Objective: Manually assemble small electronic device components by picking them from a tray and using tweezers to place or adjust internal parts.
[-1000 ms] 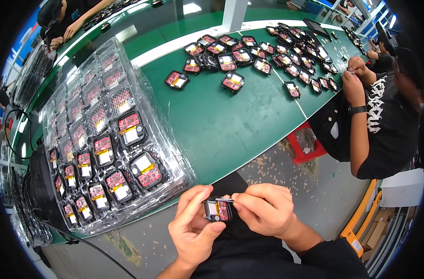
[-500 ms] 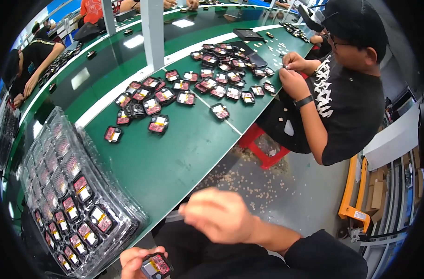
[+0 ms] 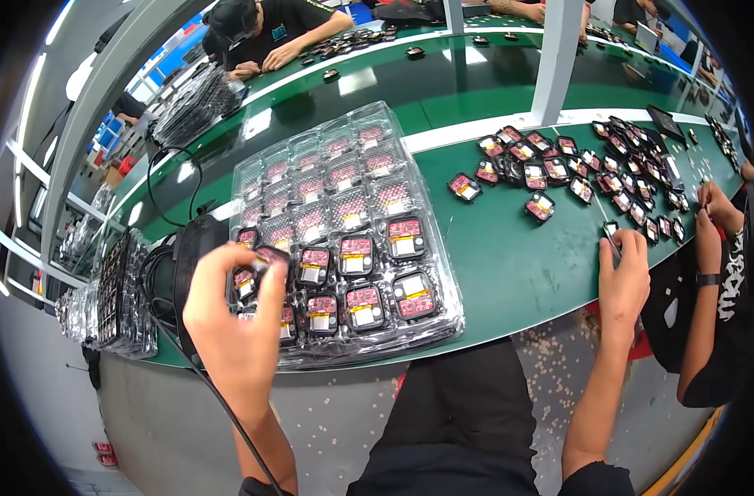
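My left hand is over the front left of a clear plastic blister tray. Its thumb and fingers pinch a small black device case with a red circuit board inside, blurred by motion. Beneath it, several similar cases, such as one at the tray's front right corner, lie in the pockets with white and yellow parts showing. Over the table's right front edge, my right hand is closed on another black device case, seen nearly edge-on and partly hidden by the fingers.
A loose heap of device cases spreads over the green table. A white post rises behind it. Stacked trays and a black cable are at left. A co-worker's hands are at far right.
My view has swung left. My left hand has come up from the table's front edge to above the tray, still holding a case. My right hand, earlier raised in front of me, now grips a case at right.
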The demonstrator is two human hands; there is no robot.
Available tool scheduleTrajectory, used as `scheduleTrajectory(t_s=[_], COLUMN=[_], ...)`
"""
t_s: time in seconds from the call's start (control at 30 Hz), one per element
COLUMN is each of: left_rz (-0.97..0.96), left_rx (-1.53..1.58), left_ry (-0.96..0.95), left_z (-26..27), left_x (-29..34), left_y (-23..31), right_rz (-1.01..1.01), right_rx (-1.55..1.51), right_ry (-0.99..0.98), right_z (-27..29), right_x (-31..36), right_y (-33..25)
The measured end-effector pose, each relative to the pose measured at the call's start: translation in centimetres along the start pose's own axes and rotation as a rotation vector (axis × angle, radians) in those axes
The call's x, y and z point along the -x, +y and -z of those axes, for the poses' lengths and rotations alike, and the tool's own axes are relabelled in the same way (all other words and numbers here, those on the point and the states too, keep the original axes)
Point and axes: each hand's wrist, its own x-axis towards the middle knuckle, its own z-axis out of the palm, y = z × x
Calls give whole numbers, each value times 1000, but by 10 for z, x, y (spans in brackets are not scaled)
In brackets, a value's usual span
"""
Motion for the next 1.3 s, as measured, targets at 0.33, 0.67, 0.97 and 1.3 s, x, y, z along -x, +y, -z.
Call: scheduleTrajectory(t_s=[0.33, 0.67, 0.97, 1.3], left_rz=[-9, -43, -213, -776], left_rx=[-354, -211, -54, 704], left_ry=[-174, -232, -143, -237], left_z=[-33, -29, -18, -43], left_x=[-37, -32, -18, 106], left_y=[-40, -44, -7, 78], right_rz=[-6, -7, 91, 178], right_rx=[-19, -22, -59, -296], right_ry=[27, 31, 58, -88], right_z=[-1, 2, -14, -7], right_x=[3, 6, 5, 8], right_y=[-1, 0, 8, 27])
